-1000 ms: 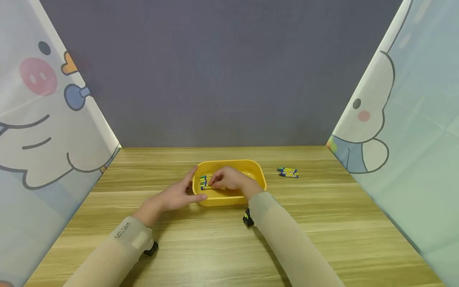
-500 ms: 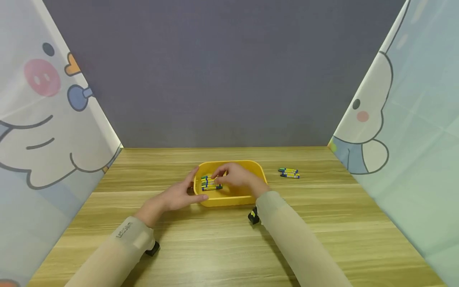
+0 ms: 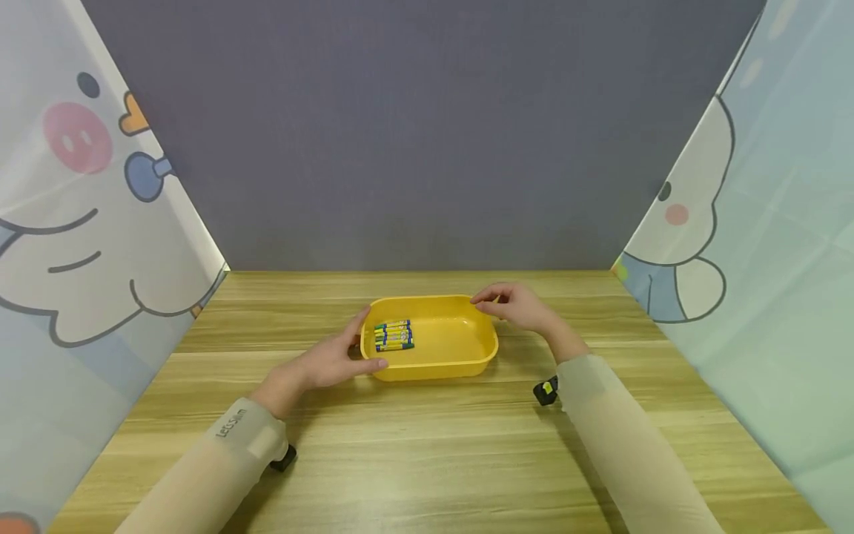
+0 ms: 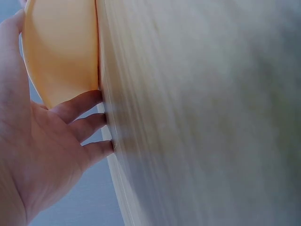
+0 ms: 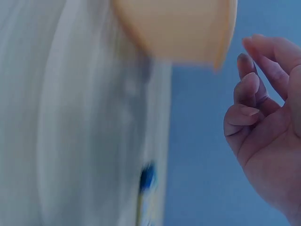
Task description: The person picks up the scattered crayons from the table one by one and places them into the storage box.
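Note:
A shallow yellow plastic tray (image 3: 437, 372) stands on the table. At its left end lie several crayons (image 3: 394, 336) side by side, with yellow wrappers and blue and green ends. My left hand (image 3: 327, 362) rests spread against that end, thumb over the near rim and fingers along the left wall; in the left wrist view the fingers reach down the wall to the table. Above the tray's far right corner is my right hand (image 3: 520, 305), fingers loosely bent, holding nothing. A blurred crayon (image 5: 146, 188) lies on the table in the right wrist view; in the head view that spot is hidden.
Wood-patterned table (image 3: 400, 445) surrounds the tray. A dark grey panel (image 3: 414, 141) rises behind it. Cartoon-printed curtains flank the left (image 3: 73, 222) and right (image 3: 787, 282) sides. Each wrist bears a small black device.
My right hand has let go of a crayon in the tray's left end and moved right, over the far right corner. It now hides the crayons on the table. My left hand stays put.

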`<state>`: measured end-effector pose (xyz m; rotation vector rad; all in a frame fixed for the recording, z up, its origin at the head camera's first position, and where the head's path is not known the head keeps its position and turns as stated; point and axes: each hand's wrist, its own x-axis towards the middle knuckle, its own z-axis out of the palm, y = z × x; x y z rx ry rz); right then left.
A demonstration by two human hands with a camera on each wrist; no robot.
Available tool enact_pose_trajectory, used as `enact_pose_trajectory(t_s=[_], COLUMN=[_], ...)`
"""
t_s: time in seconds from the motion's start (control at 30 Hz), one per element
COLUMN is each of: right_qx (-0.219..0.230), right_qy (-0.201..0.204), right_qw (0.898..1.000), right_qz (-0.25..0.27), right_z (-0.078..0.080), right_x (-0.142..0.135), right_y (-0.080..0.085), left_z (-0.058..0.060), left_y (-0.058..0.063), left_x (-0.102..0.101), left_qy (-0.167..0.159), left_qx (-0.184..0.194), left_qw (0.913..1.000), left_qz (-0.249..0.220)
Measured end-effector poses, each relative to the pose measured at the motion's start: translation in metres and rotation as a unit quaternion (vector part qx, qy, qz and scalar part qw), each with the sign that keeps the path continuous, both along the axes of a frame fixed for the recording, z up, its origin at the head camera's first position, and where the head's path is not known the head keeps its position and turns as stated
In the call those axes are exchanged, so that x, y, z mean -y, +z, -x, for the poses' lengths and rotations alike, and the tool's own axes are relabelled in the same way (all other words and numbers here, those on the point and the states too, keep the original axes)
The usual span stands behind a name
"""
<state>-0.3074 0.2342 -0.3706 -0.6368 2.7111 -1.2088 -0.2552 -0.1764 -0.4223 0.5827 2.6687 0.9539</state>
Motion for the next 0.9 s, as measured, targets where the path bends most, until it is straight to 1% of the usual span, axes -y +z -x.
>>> enact_pose_trajectory(t_s=[0.13, 0.27, 0.4, 0.53, 0.67, 0.9], right_qx=[0.014, 0.033, 0.044, 0.035, 0.022, 0.035], right_qy=[-0.032, -0.06, -0.076, -0.075, -0.074, -0.075], right_qw=[0.999, 0.997, 0.994, 0.992, 0.992, 0.991], right_qz=[-0.004, -0.035, -0.068, -0.091, -0.103, -0.106], right_z=[-0.001, -0.005, -0.009, -0.01, -0.01, -0.009], right_x=[-0.044, -0.08, -0.107, -0.122, -0.128, -0.132], right_y=[-0.011, -0.022, -0.029, -0.033, -0.036, -0.041], left_z=[-0.001, -0.001, -0.002, -0.003, -0.003, -0.003], left_y=[0.0, 0.0, 0.0, 0.001, 0.002, 0.001], left_x=[0.0, 0.0, -0.001, -0.001, -0.001, 0.0], left_qy=[0.002, 0.002, 0.001, 0.002, 0.003, 0.005], left_qx=[0.003, 0.003, 0.006, 0.01, 0.012, 0.019], left_qw=[1.0, 1.0, 1.0, 0.9999, 0.9999, 0.9998], left_qz=[0.0, 0.0, 0.001, 0.0, 0.001, 0.0])
